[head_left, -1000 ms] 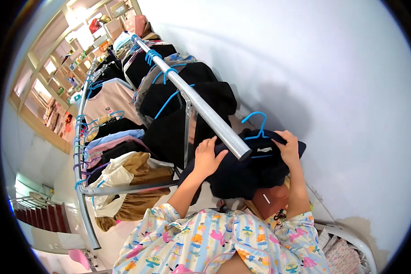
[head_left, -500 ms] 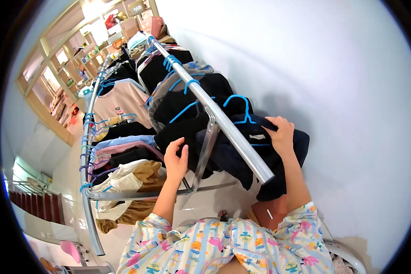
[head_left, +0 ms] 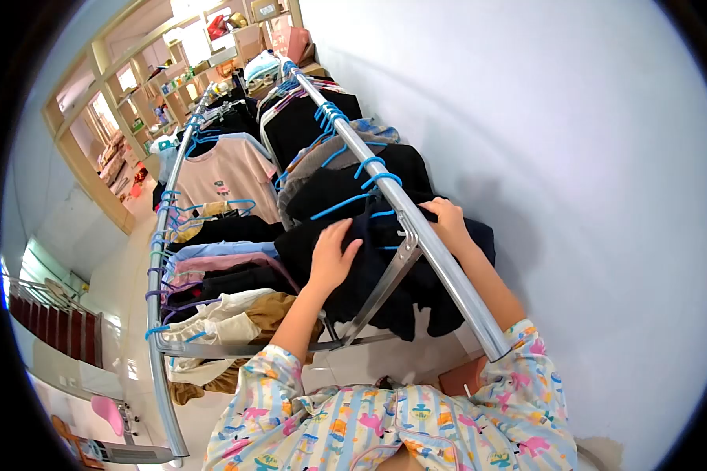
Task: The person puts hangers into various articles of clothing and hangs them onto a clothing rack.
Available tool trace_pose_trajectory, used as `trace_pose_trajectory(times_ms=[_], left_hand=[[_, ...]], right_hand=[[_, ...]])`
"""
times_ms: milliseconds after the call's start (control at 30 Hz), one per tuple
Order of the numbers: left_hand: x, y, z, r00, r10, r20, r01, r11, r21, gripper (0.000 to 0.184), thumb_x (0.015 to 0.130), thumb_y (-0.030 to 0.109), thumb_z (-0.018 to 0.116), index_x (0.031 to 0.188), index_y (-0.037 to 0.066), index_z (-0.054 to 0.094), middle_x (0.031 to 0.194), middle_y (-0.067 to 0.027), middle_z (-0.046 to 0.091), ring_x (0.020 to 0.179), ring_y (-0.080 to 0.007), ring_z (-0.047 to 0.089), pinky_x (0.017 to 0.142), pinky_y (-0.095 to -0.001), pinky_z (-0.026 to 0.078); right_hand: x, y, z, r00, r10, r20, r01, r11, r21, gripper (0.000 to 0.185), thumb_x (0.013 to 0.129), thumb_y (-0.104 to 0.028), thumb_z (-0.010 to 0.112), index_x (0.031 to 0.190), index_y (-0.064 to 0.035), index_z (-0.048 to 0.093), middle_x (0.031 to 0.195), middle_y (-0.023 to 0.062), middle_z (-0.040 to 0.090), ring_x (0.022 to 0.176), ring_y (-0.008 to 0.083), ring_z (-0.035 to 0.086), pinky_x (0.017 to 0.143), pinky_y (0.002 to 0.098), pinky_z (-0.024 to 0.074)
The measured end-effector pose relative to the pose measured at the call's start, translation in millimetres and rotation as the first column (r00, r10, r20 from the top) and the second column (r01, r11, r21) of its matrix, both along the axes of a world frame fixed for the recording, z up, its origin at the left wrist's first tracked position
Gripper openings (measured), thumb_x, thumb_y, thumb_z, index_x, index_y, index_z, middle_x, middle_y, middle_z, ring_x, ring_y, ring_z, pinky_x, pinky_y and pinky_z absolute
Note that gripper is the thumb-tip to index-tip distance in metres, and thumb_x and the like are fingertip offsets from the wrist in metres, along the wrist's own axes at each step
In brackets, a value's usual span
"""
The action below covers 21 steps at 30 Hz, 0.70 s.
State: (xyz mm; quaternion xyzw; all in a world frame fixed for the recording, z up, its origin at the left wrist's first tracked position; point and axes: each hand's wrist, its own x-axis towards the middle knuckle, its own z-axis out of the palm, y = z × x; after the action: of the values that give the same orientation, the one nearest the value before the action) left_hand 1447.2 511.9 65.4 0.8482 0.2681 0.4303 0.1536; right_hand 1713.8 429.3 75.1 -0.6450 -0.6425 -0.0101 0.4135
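A dark navy garment (head_left: 393,290) hangs from the right-hand rail (head_left: 440,255) of a metal clothes rack, on a blue hanger (head_left: 382,181) hooked over the bar. My right hand (head_left: 450,228), on the wall side of that rail, has its fingers closed on the garment's upper edge. On the inner side, my left hand (head_left: 334,255) rests against the dark cloth with thumb and fingers apart. Directly behind hangs a black garment (head_left: 393,169) on another blue hanger.
Along the left rail (head_left: 153,275) hang a pink T-shirt (head_left: 228,177) and several other clothes. A slanted metal brace (head_left: 381,294) joins the rack below my hands. The white wall (head_left: 589,196) stands close on the right. Shelves (head_left: 181,78) with boxes are at the back.
The blue hanger's hook, raised off the bar before, now sits over the rail. Both hands have shifted: the right one left and inward with the garment, the left one onto the cloth.
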Motion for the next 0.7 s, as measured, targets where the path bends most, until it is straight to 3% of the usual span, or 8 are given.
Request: trace_pose_trajectory(times_ms=[133, 233, 300, 333, 367, 433, 533, 700], left_hand=[[22, 34, -5, 0.97, 0.188, -0.151, -0.156, 0.966, 0.206, 0.025, 0.086, 0.022, 0.065, 0.106, 0.007, 0.062, 0.095, -0.01, 0.059, 0.09, -0.0314, 0.055, 0.073, -0.0417, 0.044], [30, 52, -20, 0.974, 0.116, -0.195, -0.09, 0.986, 0.14, 0.02, 0.088, 0.023, 0.063, 0.101, 0.008, 0.061, 0.089, -0.0117, 0.061, 0.086, -0.0331, 0.058, 0.072, -0.0425, 0.045], [32, 60, -22, 0.972, 0.153, -0.179, -0.124, 0.979, 0.162, 0.018, 0.089, 0.022, 0.061, 0.099, 0.007, 0.059, 0.085, -0.0139, 0.062, 0.082, -0.0344, 0.06, 0.071, -0.0438, 0.045], [33, 68, -23, 0.966, 0.188, -0.178, -0.158, 0.973, 0.166, 0.018, 0.089, 0.021, 0.061, 0.099, 0.007, 0.059, 0.085, -0.0141, 0.063, 0.082, -0.0344, 0.061, 0.07, -0.044, 0.046], [34, 76, -25, 0.959, 0.224, -0.174, -0.196, 0.966, 0.169, 0.018, 0.089, 0.021, 0.06, 0.099, 0.006, 0.058, 0.085, -0.0143, 0.063, 0.082, -0.0345, 0.061, 0.07, -0.0442, 0.046], [38, 100, -28, 0.943, 0.273, -0.192, -0.251, 0.959, 0.134, 0.018, 0.093, 0.021, 0.056, 0.102, 0.006, 0.058, 0.088, -0.0175, 0.063, 0.083, -0.0378, 0.061, 0.071, -0.0468, 0.047], [50, 149, -36, 0.872, 0.435, -0.223, -0.421, 0.901, 0.11, 0.025, 0.096, 0.03, 0.05, 0.108, 0.009, 0.058, 0.088, -0.0179, 0.064, 0.086, -0.0389, 0.062, 0.071, -0.0471, 0.048], [66, 195, -41, 0.819, 0.49, -0.3, -0.514, 0.858, -0.002, 0.032, 0.096, 0.034, 0.051, 0.124, 0.019, 0.054, 0.107, -0.0174, 0.061, 0.103, -0.0382, 0.058, 0.083, -0.0551, 0.044]], right_hand=[[-28, -8, 27, 0.95, 0.109, -0.293, -0.058, 0.983, 0.176, 0.025, 0.084, -0.021, 0.067, 0.104, -0.0067, 0.069, 0.106, 0.0117, 0.064, 0.102, 0.025, 0.06, 0.092, 0.0371, 0.0446], [-47, -36, 69, 0.501, 0.371, -0.781, -0.239, 0.928, 0.287, 0.027, 0.09, -0.022, 0.062, 0.11, -0.0036, 0.067, 0.119, 0.0146, 0.061, 0.11, 0.0233, 0.058, 0.096, 0.036, 0.0433], [-56, -60, 81, 0.29, 0.651, -0.701, -0.542, 0.716, 0.44, 0.029, 0.094, -0.026, 0.056, 0.1, -0.0009, 0.069, 0.118, 0.0148, 0.062, 0.114, 0.0237, 0.055, 0.1, 0.0385, 0.0392], [-58, -65, 90, 0.434, 0.77, -0.467, -0.66, 0.625, 0.417, 0.032, 0.094, -0.022, 0.05, 0.083, -0.0003, 0.071, 0.108, 0.0151, 0.066, 0.116, 0.0262, 0.054, 0.105, 0.0421, 0.0323], [-62, -69, 92, 0.452, 0.746, -0.49, -0.629, 0.656, 0.417, 0.033, 0.089, -0.017, 0.049, 0.065, -0.0027, 0.066, 0.09, 0.012, 0.068, 0.109, 0.0241, 0.054, 0.106, 0.0416, 0.0278], [-49, -66, 86, 0.477, 0.758, -0.446, -0.694, 0.636, 0.338, 0.028, 0.082, -0.013, 0.048, 0.059, -0.0045, 0.061, 0.076, 0.0078, 0.063, 0.098, 0.0212, 0.052, 0.101, 0.0378, 0.0312], [-57, -67, 89, 0.444, 0.746, -0.497, -0.664, 0.646, 0.377, 0.025, 0.078, -0.014, 0.048, 0.056, -0.0055, 0.056, 0.067, 0.0053, 0.057, 0.089, 0.019, 0.047, 0.096, 0.0353, 0.0327], [-60, -64, 83, 0.419, 0.758, -0.5, -0.619, 0.642, 0.453, 0.024, 0.075, -0.017, 0.044, 0.056, -0.0052, 0.055, 0.067, 0.0068, 0.056, 0.088, 0.019, 0.046, 0.093, 0.0343, 0.0328]])
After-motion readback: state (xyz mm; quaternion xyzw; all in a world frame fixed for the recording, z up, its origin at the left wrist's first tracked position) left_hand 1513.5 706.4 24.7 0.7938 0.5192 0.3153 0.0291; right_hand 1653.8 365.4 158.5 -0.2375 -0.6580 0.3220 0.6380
